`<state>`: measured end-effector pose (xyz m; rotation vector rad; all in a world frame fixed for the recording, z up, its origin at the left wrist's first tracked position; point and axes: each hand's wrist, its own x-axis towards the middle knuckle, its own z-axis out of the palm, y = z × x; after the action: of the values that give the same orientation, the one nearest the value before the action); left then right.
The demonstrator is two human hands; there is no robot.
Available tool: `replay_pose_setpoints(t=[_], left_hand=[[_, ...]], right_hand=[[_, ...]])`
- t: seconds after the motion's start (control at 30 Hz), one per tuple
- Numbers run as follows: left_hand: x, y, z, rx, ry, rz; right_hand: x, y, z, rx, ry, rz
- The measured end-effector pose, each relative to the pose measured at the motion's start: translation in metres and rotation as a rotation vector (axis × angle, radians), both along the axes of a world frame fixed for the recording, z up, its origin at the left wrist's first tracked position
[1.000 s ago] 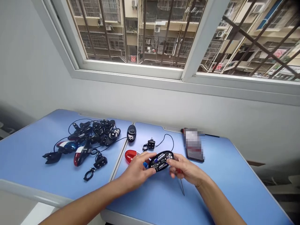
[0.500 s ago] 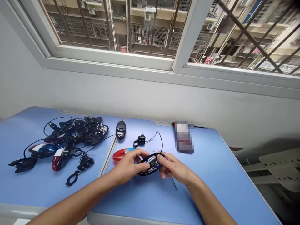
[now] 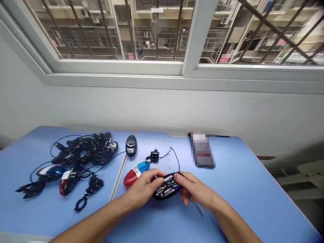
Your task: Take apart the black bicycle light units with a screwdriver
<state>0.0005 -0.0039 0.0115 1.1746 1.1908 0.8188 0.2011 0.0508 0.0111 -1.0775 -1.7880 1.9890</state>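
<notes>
Between my two hands is a black oval battery housing (image 3: 167,191) of a bicycle light, its open side up, with batteries lying in it. My left hand (image 3: 144,188) grips its left end, thumb on the upper rim. The right end is pinched by my right hand (image 3: 196,189), thumb on top. A thin metal shaft, like a screwdriver's (image 3: 199,209), sticks out below that hand; its handle is hidden in the fingers. Beside my left hand lies a red, clear and blue light cover (image 3: 136,173). A black cable runs from the housing towards a small black button box (image 3: 154,155).
A heap of black bicycle lights (image 3: 86,148) with cables and clamps lies on the left table. A black oval speaker unit (image 3: 131,145) sits near the seam between tables. A blurred-out packet (image 3: 202,150) lies at the back right, a thin dark rod beside it. Behind is the window wall.
The view has shifted, so the tables sit slightly lower. My left thumb has drawn back from the batteries to the housing's rim. The light cover now shows more fully.
</notes>
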Motion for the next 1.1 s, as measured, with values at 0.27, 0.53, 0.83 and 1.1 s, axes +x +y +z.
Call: replay_pose_setpoints(t=[0.27,0.53,0.83,1.1], left_hand=[[0.005,0.004,-0.002,-0.053,-0.068,-0.004],[0.006,-0.003,-0.008,-0.098,-0.184,0.023],[-0.012,-0.007,0.006,0.104,-0.035,-0.194],[-0.017,-0.003,0.007,0.125,-0.046,-0.24]], right_hand=[[0.001,-0.002,-0.005,0.032,-0.04,0.111],[0.002,-0.002,-0.001,0.031,-0.061,0.11],[0.008,0.003,0.004,-0.033,-0.024,0.163],[0.012,0.004,0.009,0.004,-0.037,0.211]])
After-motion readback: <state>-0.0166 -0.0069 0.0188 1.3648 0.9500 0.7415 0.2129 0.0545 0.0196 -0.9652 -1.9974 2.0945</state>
